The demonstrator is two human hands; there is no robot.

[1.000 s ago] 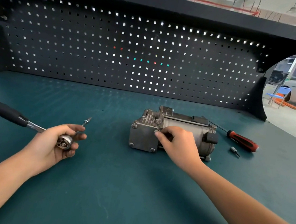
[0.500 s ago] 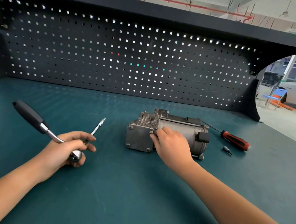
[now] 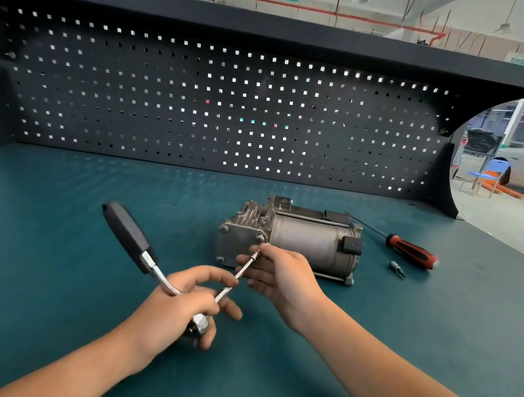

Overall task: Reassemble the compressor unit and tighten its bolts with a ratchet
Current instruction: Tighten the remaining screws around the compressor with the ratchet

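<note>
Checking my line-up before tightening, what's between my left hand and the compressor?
Head view: the extension of the ratchet that the left hand grips, reaching toward the compressor; the right hand pinches it near the tip.

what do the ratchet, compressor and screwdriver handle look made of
The ratchet looks like chromed steel, mirror-bright, with a matte black grip, likely rubber or plastic. The compressor is dull grey metal, perhaps cast aluminium, given its ribbed housing. The screwdriver handle is red and black, probably moulded plastic.
</note>
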